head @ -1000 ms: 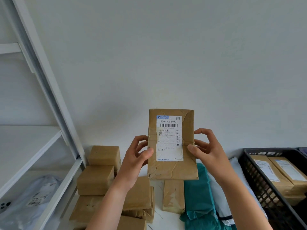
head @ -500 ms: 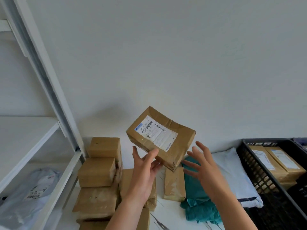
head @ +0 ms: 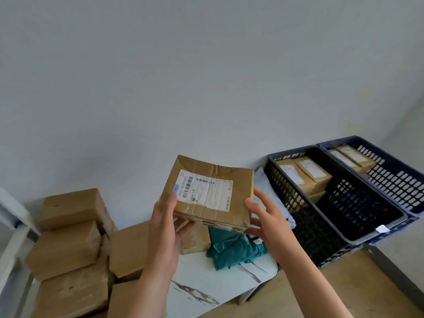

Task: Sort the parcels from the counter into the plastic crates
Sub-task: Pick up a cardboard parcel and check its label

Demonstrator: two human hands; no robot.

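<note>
I am standing in a small parcel-sorting room, plain like a stockroom. Brown taped cardboard parcels (head: 66, 249) are stacked on a white marble-patterned counter (head: 202, 276) before me, next to a teal plastic mailing bag (head: 231, 251). The labelled parcel (head: 218, 216) I hold carries a printed barcode label (head: 203, 190). At my right, a black plastic crate (head: 309, 226) and a blue plastic crate (head: 397, 180) hold more labelled boxes (head: 307, 173). White metal shelving (head: 17, 239) stands at my left against a bare white wall (head: 206, 76)

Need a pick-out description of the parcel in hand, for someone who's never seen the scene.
Above the white marble counter, left of the black crate, a brown parcel is held by the left hand and right hand. It alone is in mid-air, white barcode label facing up.
</note>
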